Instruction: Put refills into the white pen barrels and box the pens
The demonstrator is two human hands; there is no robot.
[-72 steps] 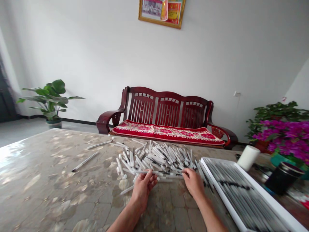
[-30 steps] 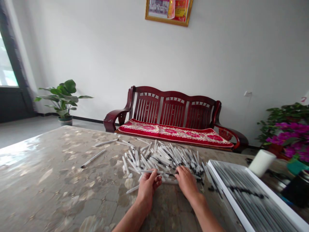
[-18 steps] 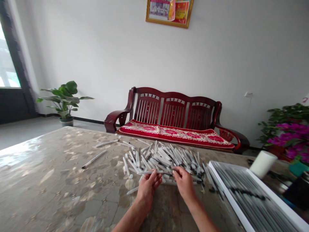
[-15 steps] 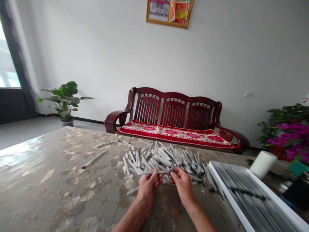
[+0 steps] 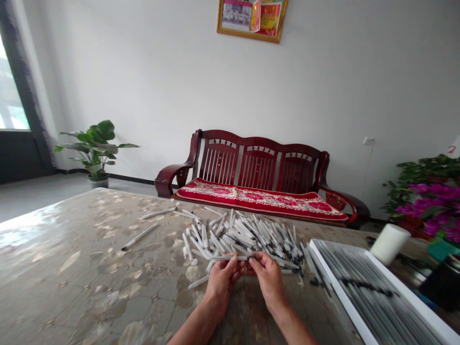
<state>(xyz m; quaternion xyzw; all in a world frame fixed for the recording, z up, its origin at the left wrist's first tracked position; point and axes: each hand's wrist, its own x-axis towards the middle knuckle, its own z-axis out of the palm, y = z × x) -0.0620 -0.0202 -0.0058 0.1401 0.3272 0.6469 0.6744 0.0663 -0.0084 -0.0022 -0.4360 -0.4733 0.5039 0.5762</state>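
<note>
A slim pale pen (image 5: 219, 258) lies level between my hands, just above the near edge of a heap of white and translucent pen parts (image 5: 244, 232). My left hand (image 5: 220, 283) pinches its pale barrel between thumb and fingers. At the darker right end, the thumb and fingers of my right hand (image 5: 270, 280) are closed. Whether that end is a cap, tip or separate piece is too small to make out. The two hands' fingertips nearly meet, hiding part of the pen.
A white box (image 5: 345, 306) of dark-tipped pens stands at the right, with a white roll (image 5: 390, 244) behind it. Loose pens, one of them a pen (image 5: 140, 236), lie left on the patterned table (image 5: 89, 287). A red-covered wooden bench (image 5: 258, 191) stands beyond.
My right hand has moved slightly left, closer to my left hand, and the dark end of the pen has shifted with it. The heap and box look the same.
</note>
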